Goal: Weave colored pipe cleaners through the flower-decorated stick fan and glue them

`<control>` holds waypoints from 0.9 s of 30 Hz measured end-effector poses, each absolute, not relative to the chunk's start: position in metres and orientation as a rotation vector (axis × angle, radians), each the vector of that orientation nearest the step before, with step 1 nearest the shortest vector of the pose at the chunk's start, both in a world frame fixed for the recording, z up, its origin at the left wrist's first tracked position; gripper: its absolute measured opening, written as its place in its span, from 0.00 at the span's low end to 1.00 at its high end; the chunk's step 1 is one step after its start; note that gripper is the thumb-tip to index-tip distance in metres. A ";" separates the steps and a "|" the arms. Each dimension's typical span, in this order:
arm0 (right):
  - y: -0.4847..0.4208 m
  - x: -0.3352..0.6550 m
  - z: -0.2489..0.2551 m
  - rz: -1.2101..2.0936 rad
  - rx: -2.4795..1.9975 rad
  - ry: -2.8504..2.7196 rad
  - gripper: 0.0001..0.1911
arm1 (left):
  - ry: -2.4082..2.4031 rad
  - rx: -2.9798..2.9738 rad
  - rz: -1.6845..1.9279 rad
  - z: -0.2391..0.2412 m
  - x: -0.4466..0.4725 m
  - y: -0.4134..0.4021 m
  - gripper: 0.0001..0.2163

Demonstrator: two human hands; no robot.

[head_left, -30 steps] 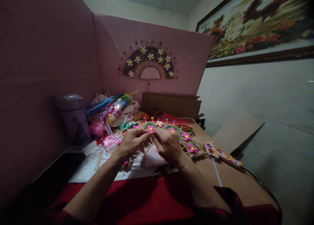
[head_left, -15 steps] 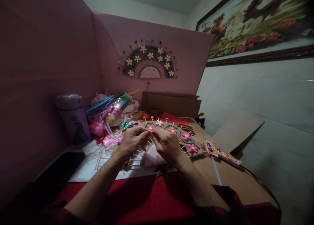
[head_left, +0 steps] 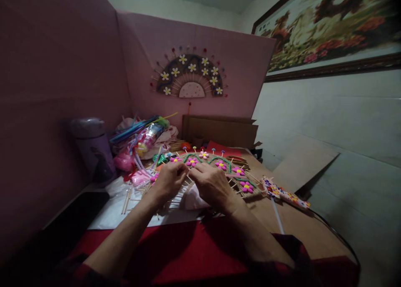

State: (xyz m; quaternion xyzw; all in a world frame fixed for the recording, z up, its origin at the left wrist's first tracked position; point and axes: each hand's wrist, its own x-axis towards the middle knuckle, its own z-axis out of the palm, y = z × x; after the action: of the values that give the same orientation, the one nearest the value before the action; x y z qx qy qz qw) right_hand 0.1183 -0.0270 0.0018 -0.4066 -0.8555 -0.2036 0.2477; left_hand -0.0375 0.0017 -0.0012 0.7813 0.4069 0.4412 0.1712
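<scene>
Both hands are raised over a fan-shaped craft made of sticks and brown twine, with pink flowers and a wavy green strip on it. My left hand is closed in a pinch, thumb against fingers. Opposite it, my right hand pinches too, its fingertips nearly meeting the left ones. What lies between the fingertips is too small to make out. Below the right hand shows the fan's pale half-round base, partly covered by that hand. Small coloured knobs top the sticks along the far edge.
A purple flask stands at the left, beside piled pipe cleaners and bags. A finished fan hangs on the pink panel. Cardboard leans behind. To the right lies a flower-patterned glue gun with a cord.
My right hand has shifted slightly left and its fingers have turned inward over the left fingertips. The pink flower behind the hands now shows more fully. The camera view has moved a little.
</scene>
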 end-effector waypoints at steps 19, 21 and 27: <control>-0.040 0.113 0.005 -0.086 -1.073 -1.905 0.08 | 0.748 1.539 1.355 0.003 -0.022 -0.018 0.11; -0.040 0.112 0.005 -0.098 -1.096 -1.894 0.08 | 0.738 1.558 1.380 0.002 -0.020 -0.019 0.11; -0.037 0.114 0.004 -0.099 -1.102 -1.906 0.08 | 0.689 1.513 1.359 0.002 -0.021 -0.017 0.09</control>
State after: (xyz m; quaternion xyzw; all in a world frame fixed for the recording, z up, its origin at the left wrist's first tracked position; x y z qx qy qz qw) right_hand 0.1140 -0.0372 0.0037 -0.4461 -0.7715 -0.0399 0.4519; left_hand -0.0206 -0.0173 0.0016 0.6193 0.2820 0.5564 0.4768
